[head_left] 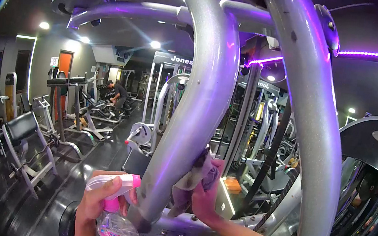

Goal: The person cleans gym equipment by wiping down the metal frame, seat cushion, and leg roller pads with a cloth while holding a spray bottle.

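the left hand (101,197) is closing around the neck and trigger head of a spray bottle (115,233), which is hanging below the fingers with its pink nozzle pointing toward the right hand's side. the right hand (207,190), well apart from the left, is gripping a bunched greyish cloth (187,185) and holding it against the near side of a thick silver tube (204,87). that tube is rising between the two hands and curving up above them; a second silver tube (308,113) is standing to the right of the right hand, and a crossbar (207,227) is running just below the cloth.

the bottle is looking light, with thin clear plastic that would probably be giving under a squeeze at the belly; how much liquid it is holding, i cannot tell. the neck, just under the trigger, is offering the firmest hold, and a wet body would be turning slippery. the cloth is looking soft and limp, folding freely, so a bunched grip at its middle would be serving better than one corner. the tube is appearing stiff, heavy and smooth. far beyond the left hand, another person (119,95) is bending over among gym machines.
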`<action>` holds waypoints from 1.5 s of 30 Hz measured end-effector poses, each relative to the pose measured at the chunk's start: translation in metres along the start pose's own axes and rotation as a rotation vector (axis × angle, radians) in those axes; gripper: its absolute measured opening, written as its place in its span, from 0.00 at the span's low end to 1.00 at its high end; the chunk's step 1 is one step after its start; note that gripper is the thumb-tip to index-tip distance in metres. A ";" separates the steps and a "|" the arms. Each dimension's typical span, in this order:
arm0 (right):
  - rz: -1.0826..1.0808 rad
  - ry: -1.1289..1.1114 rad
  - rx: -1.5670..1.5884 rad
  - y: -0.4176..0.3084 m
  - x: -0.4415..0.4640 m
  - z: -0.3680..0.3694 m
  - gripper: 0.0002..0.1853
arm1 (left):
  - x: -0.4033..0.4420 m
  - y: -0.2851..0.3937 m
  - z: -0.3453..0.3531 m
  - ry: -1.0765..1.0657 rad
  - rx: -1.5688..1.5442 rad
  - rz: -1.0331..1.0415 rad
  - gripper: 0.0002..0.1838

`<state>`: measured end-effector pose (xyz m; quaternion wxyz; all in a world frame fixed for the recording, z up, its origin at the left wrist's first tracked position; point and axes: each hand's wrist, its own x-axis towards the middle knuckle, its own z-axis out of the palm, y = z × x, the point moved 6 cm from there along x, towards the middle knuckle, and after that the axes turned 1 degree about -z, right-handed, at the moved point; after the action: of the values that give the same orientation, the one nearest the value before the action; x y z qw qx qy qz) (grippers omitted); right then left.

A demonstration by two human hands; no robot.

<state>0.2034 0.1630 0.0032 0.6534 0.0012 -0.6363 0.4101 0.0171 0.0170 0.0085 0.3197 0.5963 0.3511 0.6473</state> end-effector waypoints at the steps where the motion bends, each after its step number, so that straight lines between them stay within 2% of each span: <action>1: 0.012 0.002 0.004 0.003 -0.005 -0.003 0.26 | -0.002 -0.001 0.000 0.013 -0.001 0.000 0.31; 3: 0.073 -0.169 -0.080 0.007 -0.013 -0.004 0.26 | -0.006 -0.003 -0.001 0.030 0.001 -0.004 0.30; 4: 0.032 -0.248 -0.172 0.012 -0.019 -0.010 0.28 | -0.012 -0.007 -0.001 0.024 0.005 -0.028 0.30; 5: 0.040 -0.252 -0.168 0.012 -0.024 -0.014 0.28 | -0.015 -0.008 -0.001 0.013 0.008 -0.040 0.30; 7: 0.017 -0.399 -0.574 0.009 -0.037 -0.010 0.31 | -0.021 -0.012 0.000 0.034 0.012 -0.056 0.30; 9: 0.046 -0.410 -0.565 0.017 -0.050 -0.008 0.32 | -0.028 -0.015 0.003 0.056 0.019 -0.080 0.30; 11: 0.190 -0.503 -0.618 0.020 -0.060 -0.008 0.30 | -0.035 -0.017 0.004 0.098 0.028 -0.098 0.30; 12: 0.007 -0.596 -0.690 0.018 -0.061 -0.004 0.29 | -0.038 -0.020 0.002 0.105 0.030 -0.110 0.30; 13: 0.017 -0.602 -0.682 0.018 -0.061 -0.008 0.29 | -0.043 -0.024 0.002 0.106 0.045 -0.114 0.30; 15: -0.202 -0.798 -0.806 0.008 -0.056 -0.001 0.28 | -0.053 -0.029 0.002 0.116 0.057 -0.131 0.29; 17: -0.169 -0.896 -0.816 0.006 -0.045 -0.002 0.28 | -0.063 -0.034 0.006 0.152 0.092 -0.165 0.28; 19: -0.371 -1.046 -0.798 -0.003 -0.045 0.002 0.28 | -0.072 -0.041 0.011 0.166 0.076 -0.189 0.27; 20: -0.441 -1.115 -0.815 -0.009 -0.045 0.003 0.23 | -0.075 -0.045 0.013 0.179 0.119 -0.203 0.26; 21: -0.425 -1.120 -0.812 -0.012 -0.042 0.002 0.23 | -0.078 -0.048 0.016 0.190 0.162 -0.217 0.25; 23: -0.715 -1.337 -0.828 -0.024 -0.056 0.008 0.16 | -0.086 -0.056 0.021 0.236 0.207 -0.261 0.23; 25: -0.726 -1.403 -0.861 -0.037 -0.063 0.009 0.14 | -0.090 -0.062 0.026 0.217 0.342 -0.153 0.24; 27: -0.686 -1.482 -0.931 -0.042 -0.070 0.008 0.15 | -0.098 -0.078 0.031 0.246 0.341 -0.168 0.23; 28: -0.573 -1.497 -0.912 -0.042 -0.068 0.005 0.18 | -0.099 -0.080 0.035 0.254 0.387 -0.120 0.21; 29: -0.565 -1.501 -0.904 -0.046 -0.065 0.005 0.18 | -0.101 -0.079 0.038 0.258 0.435 -0.072 0.20; 31: -0.230 -1.574 -0.876 -0.046 -0.050 0.004 0.25 | -0.098 -0.079 0.044 0.229 0.507 -0.039 0.19; 32: -0.191 -1.556 -0.922 -0.049 -0.045 0.005 0.30 | -0.099 -0.083 0.044 0.252 0.516 -0.042 0.20; 33: -0.183 -1.555 -0.919 -0.051 -0.042 0.006 0.30 | -0.099 -0.086 0.044 0.275 0.525 -0.044 0.20; 35: -0.247 -1.517 -0.867 -0.056 -0.036 0.010 0.32 | -0.100 -0.086 0.044 0.275 0.511 -0.065 0.19; 36: -0.339 -1.499 -0.811 -0.057 -0.039 0.015 0.25 | -0.102 -0.088 0.042 0.258 0.494 -0.043 0.19; 37: -0.339 -1.496 -0.808 -0.050 -0.046 0.018 0.25 | -0.103 -0.089 0.042 0.241 0.477 -0.022 0.19; 39: -0.772 -1.143 -0.891 -0.052 -0.063 0.025 0.15 | -0.105 -0.089 0.039 0.269 0.483 -0.007 0.20; 40: -0.848 -1.065 -0.976 -0.048 -0.073 0.030 0.11 | -0.108 -0.088 0.038 0.295 0.486 0.010 0.20; 43: -0.903 -0.986 -0.927 -0.032 -0.096 0.033 0.11 | -0.117 -0.090 0.029 0.349 0.472 -0.072 0.21; 45: -0.905 -1.030 -0.966 -0.025 -0.112 0.031 0.10 | -0.121 -0.087 0.027 0.351 0.446 -0.082 0.21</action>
<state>0.2078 0.0702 -0.0711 0.3114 0.1635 -0.8989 -0.2613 0.0541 -0.0338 -0.1287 0.1409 0.5162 0.5586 0.6338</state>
